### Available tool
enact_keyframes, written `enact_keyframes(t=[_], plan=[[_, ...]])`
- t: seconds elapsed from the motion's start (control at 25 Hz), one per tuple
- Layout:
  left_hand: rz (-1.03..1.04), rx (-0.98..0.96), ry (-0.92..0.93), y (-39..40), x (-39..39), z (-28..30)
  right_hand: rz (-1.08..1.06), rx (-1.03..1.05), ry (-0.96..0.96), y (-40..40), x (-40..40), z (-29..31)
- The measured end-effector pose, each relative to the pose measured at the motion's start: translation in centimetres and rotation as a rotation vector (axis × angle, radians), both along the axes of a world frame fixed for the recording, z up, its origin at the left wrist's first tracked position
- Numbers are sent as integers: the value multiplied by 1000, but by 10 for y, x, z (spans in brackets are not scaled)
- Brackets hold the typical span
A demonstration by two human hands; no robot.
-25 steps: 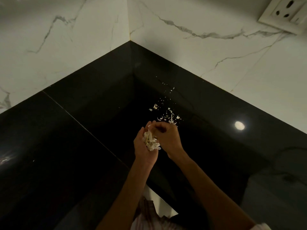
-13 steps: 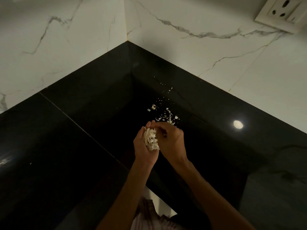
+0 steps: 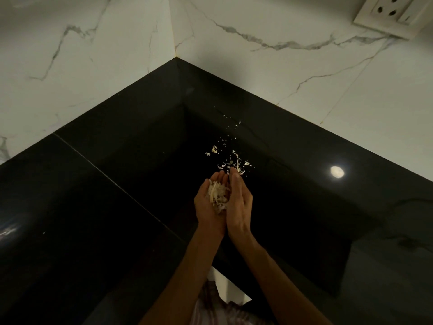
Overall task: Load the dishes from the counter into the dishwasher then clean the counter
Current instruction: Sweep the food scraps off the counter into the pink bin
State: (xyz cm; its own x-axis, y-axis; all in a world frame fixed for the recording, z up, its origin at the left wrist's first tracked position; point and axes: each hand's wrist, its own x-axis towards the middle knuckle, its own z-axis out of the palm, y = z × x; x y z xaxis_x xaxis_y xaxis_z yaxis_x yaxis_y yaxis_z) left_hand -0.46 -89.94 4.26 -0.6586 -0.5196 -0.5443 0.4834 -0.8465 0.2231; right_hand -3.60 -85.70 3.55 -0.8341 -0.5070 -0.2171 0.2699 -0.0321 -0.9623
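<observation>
Above the black stone counter (image 3: pixel 112 214), near its inner corner, my left hand (image 3: pixel 205 211) lies palm up and cupped. A pile of pale food scraps (image 3: pixel 218 195) rests in its palm. My right hand (image 3: pixel 240 202) stands on edge against the left one, with straight fingers that close in the pile from the right. More small pale scraps (image 3: pixel 234 158) lie scattered on the counter just beyond my fingertips, trailing toward the back upstand. No dishes are in view.
White marble walls (image 3: pixel 257 73) meet in a corner behind a raised black upstand (image 3: pixel 234 90). A white socket plate (image 3: pixel 393 12) sits on the wall at the top right. A ceiling light reflects on the counter (image 3: pixel 337 171). The counter's front edge runs below my forearms.
My right hand was curled over the left palm, dropping scraps into it. It has now straightened and stands beside the left hand, which has opened flatter under the pile.
</observation>
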Motion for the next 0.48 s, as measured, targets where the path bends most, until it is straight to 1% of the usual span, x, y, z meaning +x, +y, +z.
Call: enact_keyframes(t=[0.16,0.48], plan=[[-3,-30,-27,4,1,3,22,-29,23,3,2,7],[-6,-74,-51,16,5,6,48,-46,9,12,6,12]])
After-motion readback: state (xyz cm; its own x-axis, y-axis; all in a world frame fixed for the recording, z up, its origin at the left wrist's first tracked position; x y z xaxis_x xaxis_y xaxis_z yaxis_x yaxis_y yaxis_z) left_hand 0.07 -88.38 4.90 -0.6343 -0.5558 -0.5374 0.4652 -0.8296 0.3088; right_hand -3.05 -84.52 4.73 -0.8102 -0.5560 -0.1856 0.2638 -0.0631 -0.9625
